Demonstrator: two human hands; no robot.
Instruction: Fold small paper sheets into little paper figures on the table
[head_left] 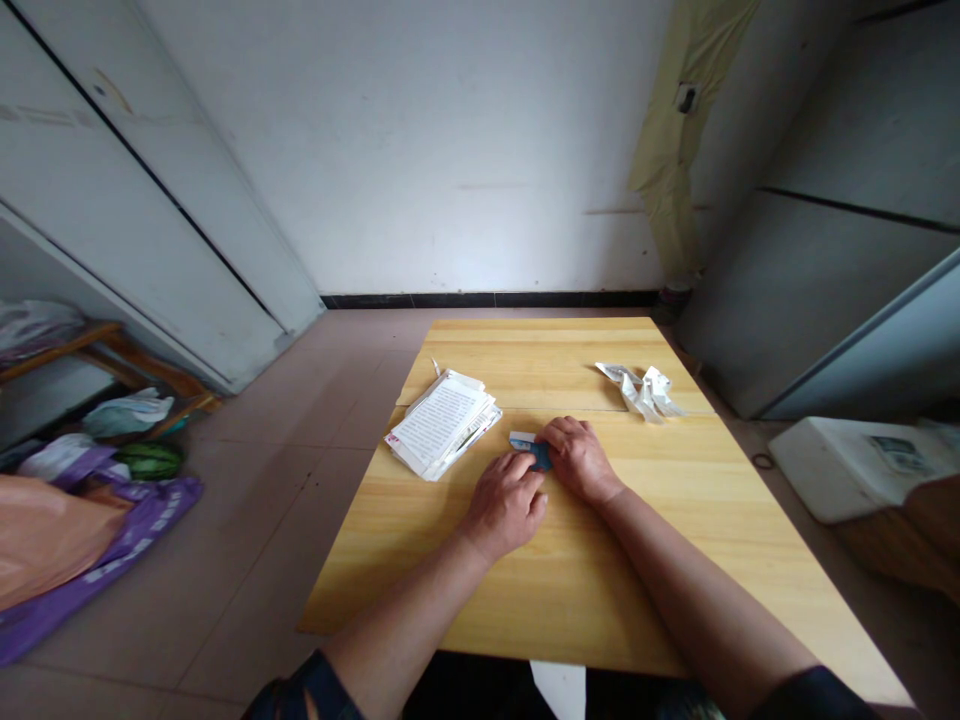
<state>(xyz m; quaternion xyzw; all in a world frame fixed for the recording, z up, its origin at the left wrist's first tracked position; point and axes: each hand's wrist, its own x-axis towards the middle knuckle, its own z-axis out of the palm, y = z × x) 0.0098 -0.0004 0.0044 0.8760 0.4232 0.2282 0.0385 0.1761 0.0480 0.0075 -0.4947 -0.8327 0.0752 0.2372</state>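
Note:
A small piece of blue and white paper, apparently folded, lies on the wooden table between my hands. My left hand has its fingers curled onto the paper's near left part. From the right, the curled fingers of my right hand press on its other side and cover much of it. To the left of my hands is an untidy stack of printed pages. Crumpled white paper sits farther back on the right.
The wooden table stands near a white wall. Left on the floor are a purple bag, a watermelon and a wooden rack. A white box and a grey fridge-like cabinet are at right.

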